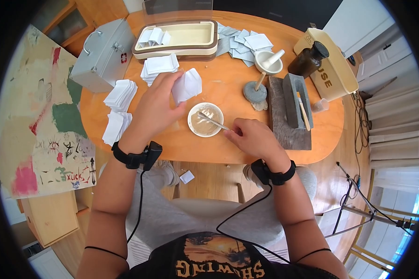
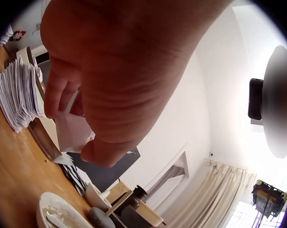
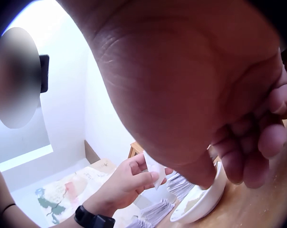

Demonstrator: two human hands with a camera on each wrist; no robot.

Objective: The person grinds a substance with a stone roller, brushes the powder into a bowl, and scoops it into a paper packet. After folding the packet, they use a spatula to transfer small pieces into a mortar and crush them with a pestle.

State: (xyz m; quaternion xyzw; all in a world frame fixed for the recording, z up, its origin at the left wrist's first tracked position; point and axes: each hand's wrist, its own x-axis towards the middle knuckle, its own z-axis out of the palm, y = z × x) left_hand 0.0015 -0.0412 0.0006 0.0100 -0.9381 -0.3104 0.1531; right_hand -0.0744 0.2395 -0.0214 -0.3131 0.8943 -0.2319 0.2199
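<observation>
In the head view my left hand (image 1: 154,106) pinches a folded white paper packet (image 1: 188,85) between thumb and fingers, raised left of the bowl. The left wrist view shows the packet (image 2: 71,132) partly hidden behind the fingers. A small white bowl (image 1: 205,135) holds beige paste (image 1: 201,126) and stands on the wooden table. My right hand (image 1: 256,137) grips the end of a thin metal spoon (image 1: 215,122) with thumb and forefinger; its head lies in the paste. Seen from the right wrist, the bowl (image 3: 200,209) sits just beyond my thumb, and the spoon is hidden.
Stacked white packets (image 1: 160,65) stand left, near a cream tray (image 1: 191,37) and metal case (image 1: 100,60). Right are a mortar (image 1: 268,69), a round stone with a stick (image 1: 253,94), a stone trough (image 1: 291,88) on a dark slab (image 1: 284,132), and a brown bottle (image 1: 305,63).
</observation>
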